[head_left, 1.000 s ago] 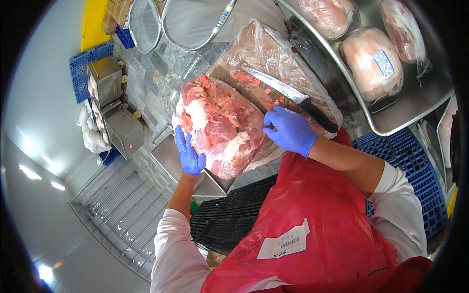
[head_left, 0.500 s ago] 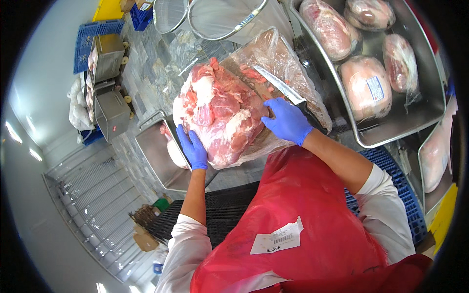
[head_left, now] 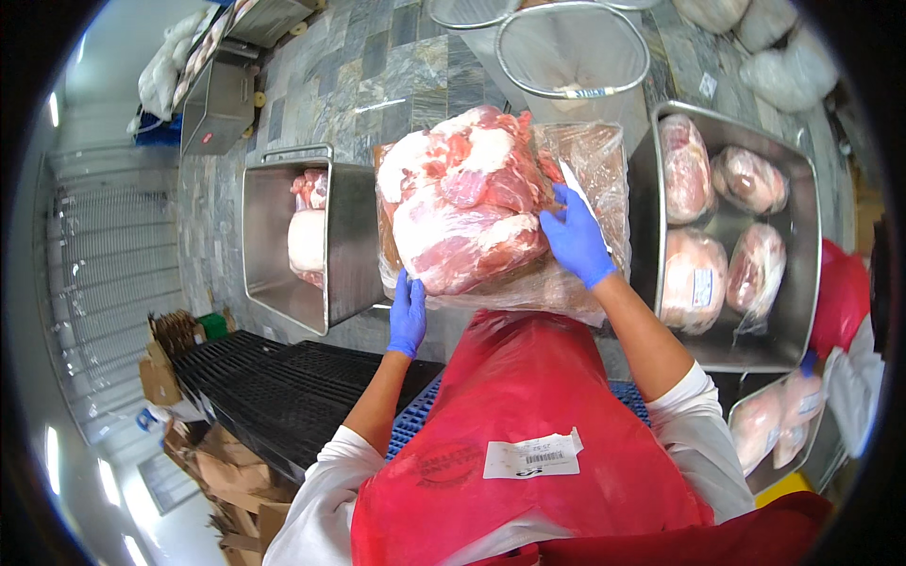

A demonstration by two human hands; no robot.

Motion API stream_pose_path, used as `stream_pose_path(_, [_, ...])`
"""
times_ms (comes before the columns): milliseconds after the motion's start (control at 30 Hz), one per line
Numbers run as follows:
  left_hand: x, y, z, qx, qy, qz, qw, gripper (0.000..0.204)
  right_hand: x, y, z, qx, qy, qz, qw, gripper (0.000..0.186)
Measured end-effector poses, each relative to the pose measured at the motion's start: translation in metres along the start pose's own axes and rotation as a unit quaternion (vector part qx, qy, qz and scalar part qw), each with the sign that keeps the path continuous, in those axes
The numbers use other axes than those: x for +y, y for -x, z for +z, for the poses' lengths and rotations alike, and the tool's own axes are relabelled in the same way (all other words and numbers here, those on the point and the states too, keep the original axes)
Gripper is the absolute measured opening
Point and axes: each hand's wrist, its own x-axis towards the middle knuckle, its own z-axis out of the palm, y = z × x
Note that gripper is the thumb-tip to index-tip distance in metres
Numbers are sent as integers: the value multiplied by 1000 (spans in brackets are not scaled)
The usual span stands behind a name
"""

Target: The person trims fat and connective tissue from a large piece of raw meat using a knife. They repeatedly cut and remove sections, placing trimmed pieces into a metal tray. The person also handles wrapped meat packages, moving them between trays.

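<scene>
A large piece of raw pink meat with white fat [head_left: 462,203] rests on a plastic-covered board [head_left: 590,151]. My left hand [head_left: 408,316], in a blue glove, has its fingers stretched against the meat's lower left edge. My right hand [head_left: 576,236], also gloved in blue, has fingers spread at the right side of the meat, touching it. Behind the right hand a knife [head_left: 572,177] lies on the board, mostly hidden by that hand. Small red scraps [head_left: 550,165] lie beside the meat.
Steel tubs flank the board: the left one [head_left: 255,226] holds meat, the right one [head_left: 807,245] several wrapped pieces. Bagged hoops [head_left: 571,52] are beyond. A black pallet [head_left: 283,396] is lower left. A person in red [head_left: 835,302] is at the far right, by another meat tray [head_left: 783,434].
The view has swung, bringing both tubs fully into sight. The meat has turned on the board; my hands are still at its sides, the right one now covering more of the knife.
</scene>
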Motion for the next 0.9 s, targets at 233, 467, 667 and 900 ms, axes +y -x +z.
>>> stream_pose_path(233, [18, -1, 17, 3, 16, -15, 1000, 67, -86, -107, 23, -45, 207, -243, 947, 76])
stream_pose_path(467, [38, 21, 5, 108, -101, 126, 981, 80, -101, -138, 39, -126, 334, -179, 917, 67])
stream_pose_path(667, [64, 6, 2, 131, -152, 228, 953, 83, -124, -115, 23, -136, 412, -106, 895, 56])
stream_pose_path(900, [34, -72, -17, 91, 145, 111, 979, 72, -73, -72, -15, -122, 295, -92, 943, 49])
